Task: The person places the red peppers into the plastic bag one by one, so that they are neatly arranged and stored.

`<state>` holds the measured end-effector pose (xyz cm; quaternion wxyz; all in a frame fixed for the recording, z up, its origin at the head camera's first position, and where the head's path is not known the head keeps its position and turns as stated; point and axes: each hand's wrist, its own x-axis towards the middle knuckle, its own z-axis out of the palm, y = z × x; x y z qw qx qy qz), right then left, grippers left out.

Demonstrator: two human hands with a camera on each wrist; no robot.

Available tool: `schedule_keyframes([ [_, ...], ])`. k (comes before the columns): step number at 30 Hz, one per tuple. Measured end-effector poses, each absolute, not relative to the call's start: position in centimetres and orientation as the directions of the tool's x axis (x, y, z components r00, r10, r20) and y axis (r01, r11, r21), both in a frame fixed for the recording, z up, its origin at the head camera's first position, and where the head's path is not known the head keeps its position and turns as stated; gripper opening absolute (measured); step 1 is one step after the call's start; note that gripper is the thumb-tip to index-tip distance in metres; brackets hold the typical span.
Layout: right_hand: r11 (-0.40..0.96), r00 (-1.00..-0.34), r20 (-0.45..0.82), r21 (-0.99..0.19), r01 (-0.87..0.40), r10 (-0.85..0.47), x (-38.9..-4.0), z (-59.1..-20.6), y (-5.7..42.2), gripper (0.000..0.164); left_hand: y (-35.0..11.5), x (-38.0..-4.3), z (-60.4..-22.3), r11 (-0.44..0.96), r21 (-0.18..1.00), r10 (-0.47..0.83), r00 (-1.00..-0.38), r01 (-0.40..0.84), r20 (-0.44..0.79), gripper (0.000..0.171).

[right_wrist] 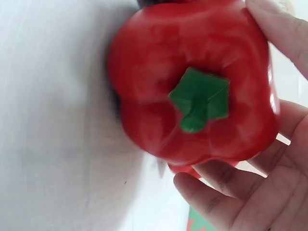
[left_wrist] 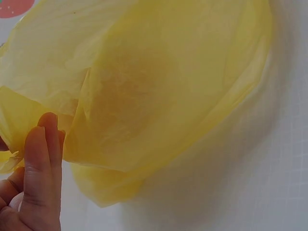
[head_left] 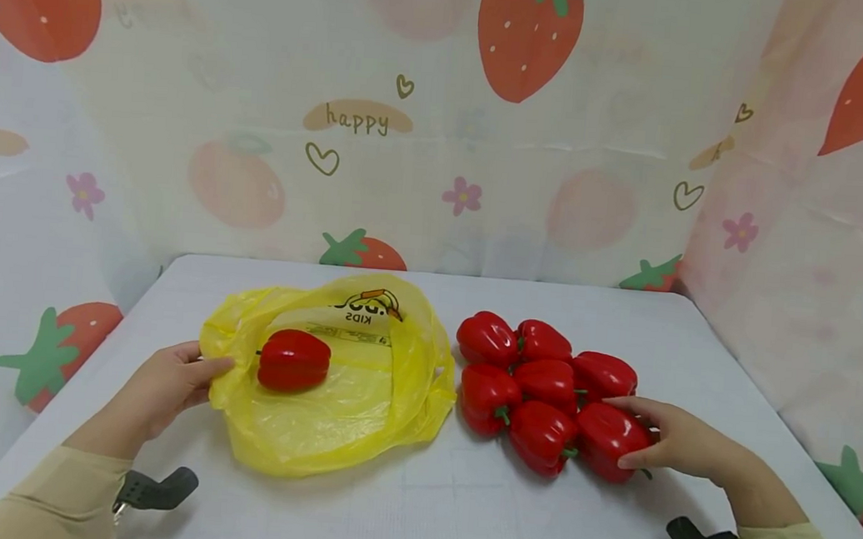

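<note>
An open yellow plastic bag (head_left: 337,438) lies on the left half of the table, with one red bell pepper (head_left: 294,362) inside it. My left hand (head_left: 171,385) pinches the bag's left rim; in the left wrist view the thin yellow plastic (left_wrist: 159,96) fills most of the picture. On the right, my right hand (head_left: 690,442) grips a glossy red bell pepper (head_left: 610,441) at the near right of a cluster, thumb on the near side and fingers behind. Close up, its green stem (right_wrist: 202,98) faces the right wrist camera.
Several more red bell peppers (head_left: 544,382) sit close together beside the held one, right of the bag. The white table (head_left: 459,514) is bordered by a strawberry-print cloth (head_left: 511,208) behind and at both sides. Each wrist carries a black strap-on piece (head_left: 161,489).
</note>
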<state>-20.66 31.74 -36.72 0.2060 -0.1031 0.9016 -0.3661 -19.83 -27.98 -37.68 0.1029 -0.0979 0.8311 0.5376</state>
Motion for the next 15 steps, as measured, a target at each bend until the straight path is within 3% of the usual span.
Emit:
schedule_keyframes([
  [8, 0.747, -0.912, -0.277, -0.664, -0.046, -0.302, -20.9, -37.0, 32.7, 0.08, -27.8, -19.7, -37.6, 0.395, 0.877, -0.053, -0.96, -0.272, -0.274, 0.07],
  [15, 0.702, -0.902, -0.253, -0.708, -0.074, -0.35, -21.1, -37.1, 33.5, 0.079, -27.8, -19.8, -37.5, 0.387, 0.881, -0.048, -0.96, -0.273, -0.277, 0.069],
])
